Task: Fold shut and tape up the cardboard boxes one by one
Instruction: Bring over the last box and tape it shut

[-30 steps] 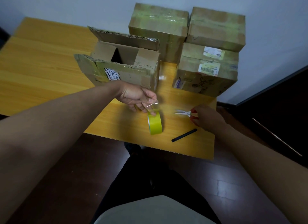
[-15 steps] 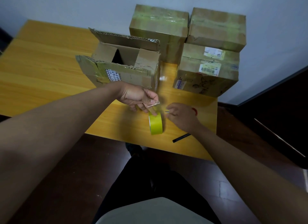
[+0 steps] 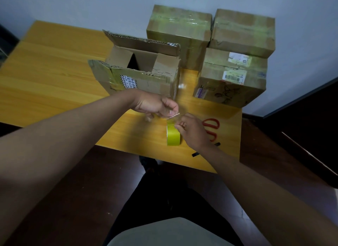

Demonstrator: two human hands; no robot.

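Note:
An open cardboard box (image 3: 142,75) stands mid-table with its flaps up. In front of it a yellow-green tape roll (image 3: 173,136) stands on its edge. My left hand (image 3: 155,106) pinches the free end of the tape strip (image 3: 174,115) pulled up from the roll. Just right of the roll, my right hand (image 3: 193,130) pinches the same strip with curled fingers. Red-handled scissors (image 3: 213,128) lie on the table behind my right hand, partly hidden by it.
Three taped-up boxes stand at the back right: one (image 3: 179,31) behind the open box, one (image 3: 241,31) stacked on another (image 3: 232,79). A black pen (image 3: 196,154) lies by the table's (image 3: 54,71) front edge under my right wrist. A wall runs behind.
My right hand has left the scissors on the table and moved left to the tape strip. My left hand has kept hold of the tape end.

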